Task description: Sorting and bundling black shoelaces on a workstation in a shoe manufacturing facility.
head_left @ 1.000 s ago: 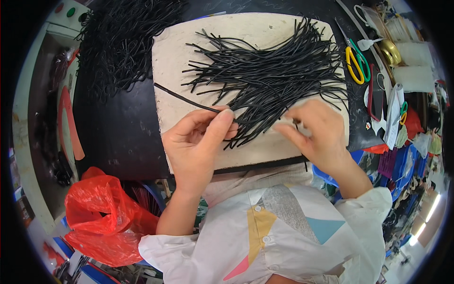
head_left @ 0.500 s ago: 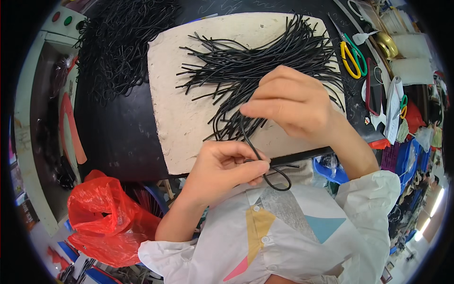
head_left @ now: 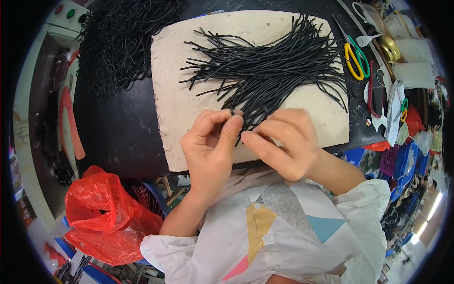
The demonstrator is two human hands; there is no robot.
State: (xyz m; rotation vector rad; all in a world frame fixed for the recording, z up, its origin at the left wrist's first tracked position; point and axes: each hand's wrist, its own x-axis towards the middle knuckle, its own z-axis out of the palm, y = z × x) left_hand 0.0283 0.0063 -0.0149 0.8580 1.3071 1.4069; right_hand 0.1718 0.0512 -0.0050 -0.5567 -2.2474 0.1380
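My left hand [head_left: 208, 146] is closed, with thumb and forefinger pinching a short black cord [head_left: 232, 112]; its tip shows just above the fingertips. Close beside it on the right, my right hand [head_left: 286, 142] has thumb and fingers drawn together at the same cord, most of which is hidden between the hands. Both hands are over the near edge of a pale, worn board [head_left: 172, 118]. Beyond them a loose bundle of cut black cords [head_left: 265, 66] lies across the board, its ends fanned out left and right. Some of these cords reach toward my fingertips.
A tangled heap of black cord [head_left: 125, 42] sits at the back left of the black table [head_left: 113, 137]. To the right lie yellow-handled scissors [head_left: 353, 64], green-handled scissors [head_left: 363, 61] and a dark red-edged phone [head_left: 376, 97]. A red plastic bag [head_left: 106, 213] stands at lower left.
My left hand has moved up and forward over the board, while my right hand has come down beside it. The cord loop that hung below my left fingers is out of sight.
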